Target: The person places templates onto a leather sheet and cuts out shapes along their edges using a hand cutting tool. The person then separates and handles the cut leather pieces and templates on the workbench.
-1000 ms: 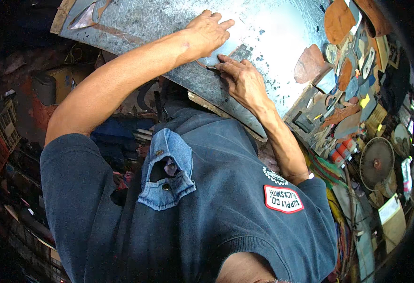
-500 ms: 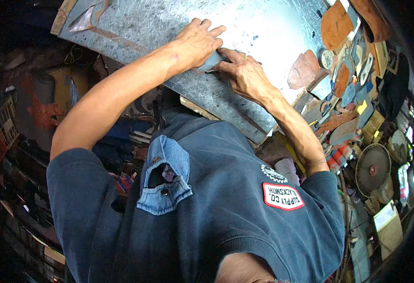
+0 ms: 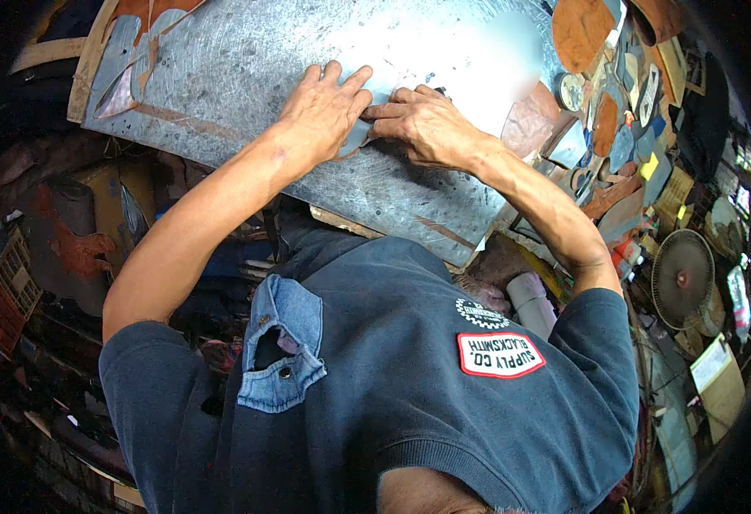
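A small, flat blue-grey piece (image 3: 355, 140) lies on the metal-topped table (image 3: 247, 90), mostly covered by my hands. Its material is hard to make out. My left hand (image 3: 327, 110) presses down on it from the left, fingers spread and stretched toward the far side. From the right, my right hand (image 3: 423, 127) bends its fingers in against the piece, thumb and fingertips closed at its edge. The two hands almost meet at the fingertips. Whether a small tool is between the right fingers is hidden.
Leather scraps and pieces (image 3: 583, 34) crowd the table's right side, beside a round tape roll (image 3: 568, 91). Grey and brown offcuts (image 3: 119, 92) lie at the far left corner. A fan (image 3: 682, 278) stands at right. A wooden strip (image 3: 345, 221) edges the table near my body.
The view has shifted, showing more of the table's left corner. My left hand's fingers have spread further, and my right hand has turned flatter, its fingers curled nearer the left hand.
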`<control>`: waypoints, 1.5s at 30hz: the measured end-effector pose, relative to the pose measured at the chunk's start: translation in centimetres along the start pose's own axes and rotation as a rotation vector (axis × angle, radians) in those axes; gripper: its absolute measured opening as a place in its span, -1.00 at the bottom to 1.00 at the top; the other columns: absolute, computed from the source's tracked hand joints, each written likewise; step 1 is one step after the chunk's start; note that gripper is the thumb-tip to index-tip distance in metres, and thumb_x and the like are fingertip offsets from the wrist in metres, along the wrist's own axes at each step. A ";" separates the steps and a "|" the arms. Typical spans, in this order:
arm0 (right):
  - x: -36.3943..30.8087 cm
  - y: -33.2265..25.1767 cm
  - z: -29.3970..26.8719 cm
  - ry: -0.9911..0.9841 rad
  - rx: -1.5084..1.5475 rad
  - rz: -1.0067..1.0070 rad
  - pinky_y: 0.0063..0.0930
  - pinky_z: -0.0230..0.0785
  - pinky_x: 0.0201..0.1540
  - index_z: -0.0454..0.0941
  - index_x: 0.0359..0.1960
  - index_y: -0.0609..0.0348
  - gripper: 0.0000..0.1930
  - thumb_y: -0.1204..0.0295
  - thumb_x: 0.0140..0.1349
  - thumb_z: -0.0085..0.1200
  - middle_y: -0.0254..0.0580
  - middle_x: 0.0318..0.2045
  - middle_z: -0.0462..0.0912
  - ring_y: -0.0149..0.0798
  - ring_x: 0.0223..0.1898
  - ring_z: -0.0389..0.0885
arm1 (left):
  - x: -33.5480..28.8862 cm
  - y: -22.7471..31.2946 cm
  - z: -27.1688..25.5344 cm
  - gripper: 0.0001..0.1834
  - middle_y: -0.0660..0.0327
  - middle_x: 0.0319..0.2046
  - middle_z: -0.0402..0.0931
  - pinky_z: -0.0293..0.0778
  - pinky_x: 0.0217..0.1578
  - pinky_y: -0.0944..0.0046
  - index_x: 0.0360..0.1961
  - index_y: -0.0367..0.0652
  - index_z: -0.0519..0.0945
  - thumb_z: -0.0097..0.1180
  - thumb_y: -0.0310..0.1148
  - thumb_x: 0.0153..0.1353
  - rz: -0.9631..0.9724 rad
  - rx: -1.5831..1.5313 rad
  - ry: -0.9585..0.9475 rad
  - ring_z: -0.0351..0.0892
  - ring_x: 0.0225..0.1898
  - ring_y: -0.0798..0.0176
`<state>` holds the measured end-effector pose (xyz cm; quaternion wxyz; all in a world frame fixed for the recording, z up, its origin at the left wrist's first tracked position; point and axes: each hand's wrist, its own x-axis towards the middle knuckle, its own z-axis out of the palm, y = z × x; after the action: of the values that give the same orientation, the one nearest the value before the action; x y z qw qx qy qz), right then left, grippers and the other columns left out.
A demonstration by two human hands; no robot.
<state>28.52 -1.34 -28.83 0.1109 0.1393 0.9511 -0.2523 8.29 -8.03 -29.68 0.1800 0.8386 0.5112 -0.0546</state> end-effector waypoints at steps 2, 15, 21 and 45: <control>0.3 0.6 -0.3 0.012 0.032 -0.054 -0.19 0.39 0.07 0.66 -0.10 -0.06 -0.57 0.55 -0.10 0.20 -0.34 0.01 0.59 -0.17 0.01 0.52 | 0.0 0.1 -0.2 -0.39 0.13 0.36 0.21 0.32 0.08 0.02 0.01 -0.14 0.51 0.44 -0.29 -0.12 -0.007 -0.026 -0.015 0.34 0.14 -0.02; 1.1 6.2 -2.6 0.075 0.026 -0.120 -0.21 0.37 0.05 0.68 -0.22 -0.05 -0.78 0.46 0.05 0.19 -0.22 0.06 0.55 -0.13 -0.01 0.56 | 0.0 0.5 -0.1 -0.41 0.04 0.35 0.23 0.31 0.12 -0.03 0.10 0.11 0.56 0.32 -0.41 -0.05 -0.016 -0.046 0.022 0.36 0.12 -0.13; 1.2 7.4 -3.1 0.061 0.037 -0.148 -0.23 0.35 0.09 0.72 -0.22 -0.10 -0.77 0.46 0.05 0.20 -0.33 0.11 0.57 -0.22 0.02 0.55 | 0.4 0.8 -0.8 -0.42 0.03 0.35 0.22 0.31 0.13 -0.03 0.12 0.14 0.55 0.27 -0.45 -0.01 -0.022 -0.048 -0.021 0.35 0.14 -0.14; -5.6 -9.5 2.6 0.421 0.408 0.786 -0.13 0.47 -0.05 0.44 0.09 0.10 -0.66 0.45 0.28 0.09 0.04 -0.13 0.54 0.09 -0.08 0.57 | 0.1 -4.5 0.5 -0.52 0.05 0.29 0.31 0.33 0.14 -0.01 0.03 -0.04 0.62 0.37 -0.29 0.01 0.168 -0.247 0.091 0.38 0.11 -0.07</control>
<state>31.13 -11.77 -25.20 -0.0265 0.5547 0.7594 -0.3391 4.44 -6.28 -31.31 0.2622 0.8515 0.4498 0.0620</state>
